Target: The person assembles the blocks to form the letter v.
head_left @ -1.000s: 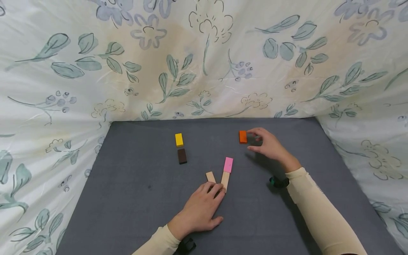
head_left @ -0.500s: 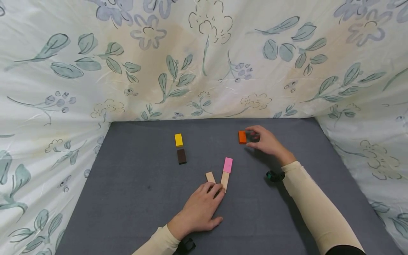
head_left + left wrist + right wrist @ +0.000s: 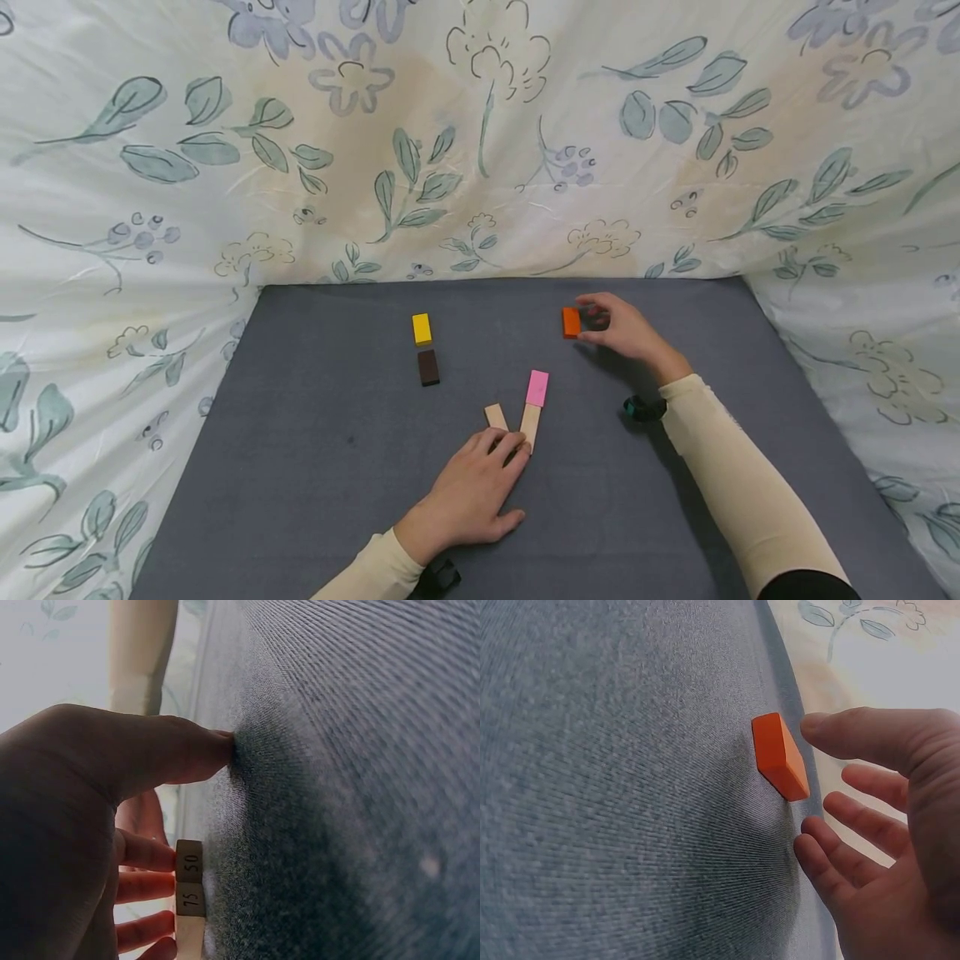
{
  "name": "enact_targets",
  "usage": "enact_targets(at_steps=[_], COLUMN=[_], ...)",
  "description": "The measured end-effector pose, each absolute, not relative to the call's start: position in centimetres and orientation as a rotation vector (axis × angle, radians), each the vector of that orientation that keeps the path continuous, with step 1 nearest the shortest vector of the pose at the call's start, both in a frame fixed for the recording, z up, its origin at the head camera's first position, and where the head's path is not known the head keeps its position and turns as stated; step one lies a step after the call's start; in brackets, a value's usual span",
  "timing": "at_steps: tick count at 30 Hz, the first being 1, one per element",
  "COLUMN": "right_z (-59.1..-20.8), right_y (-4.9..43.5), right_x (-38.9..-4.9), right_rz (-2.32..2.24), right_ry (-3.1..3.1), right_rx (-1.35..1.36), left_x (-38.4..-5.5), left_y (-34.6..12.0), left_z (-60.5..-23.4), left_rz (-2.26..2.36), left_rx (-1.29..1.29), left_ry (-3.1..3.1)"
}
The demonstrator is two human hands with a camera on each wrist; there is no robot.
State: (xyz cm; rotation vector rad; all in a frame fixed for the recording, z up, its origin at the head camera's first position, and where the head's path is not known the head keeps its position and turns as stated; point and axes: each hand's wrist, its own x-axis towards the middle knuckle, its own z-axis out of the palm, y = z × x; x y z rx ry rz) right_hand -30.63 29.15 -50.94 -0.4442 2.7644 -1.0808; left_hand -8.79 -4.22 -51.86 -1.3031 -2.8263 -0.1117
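Note:
My left hand (image 3: 474,490) lies over the near ends of two plain wooden blocks, with its fingertips on them and its thumb out to the side. One wooden block (image 3: 496,416) slants left; the other wooden block (image 3: 529,425) leads up to a pink block (image 3: 537,388). In the left wrist view, block ends marked 50 (image 3: 190,862) and 75 (image 3: 190,898) show beside the fingers. At the back right, my right hand (image 3: 628,332) hovers beside an orange block (image 3: 571,323). The right wrist view shows thumb and fingers spread apart, the orange block (image 3: 780,756) not gripped.
A yellow block (image 3: 422,329) and a dark brown block (image 3: 428,367) lie end to end at the back left. Grey cloth (image 3: 315,467) covers the table. Floral fabric (image 3: 495,150) rises behind it and along both sides.
My right hand has shifted slightly left and back, closer to the orange block, its thumb now at the block's near right corner. The left hand and the blocks have stayed put.

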Motion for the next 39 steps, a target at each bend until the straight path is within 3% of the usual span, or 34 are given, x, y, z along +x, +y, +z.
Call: enact_targets(at_steps=[39], right_z=[-51.7], right_y=[29.0], right_x=[-31.9], right_rz=[-1.001], right_ry=[2.744], right_rx=[-0.494], left_x=[-8.9], left_y=[-4.2], left_z=[-52.2], left_rz=[-0.137], left_rx=[-1.298], left_ry=[-2.815])
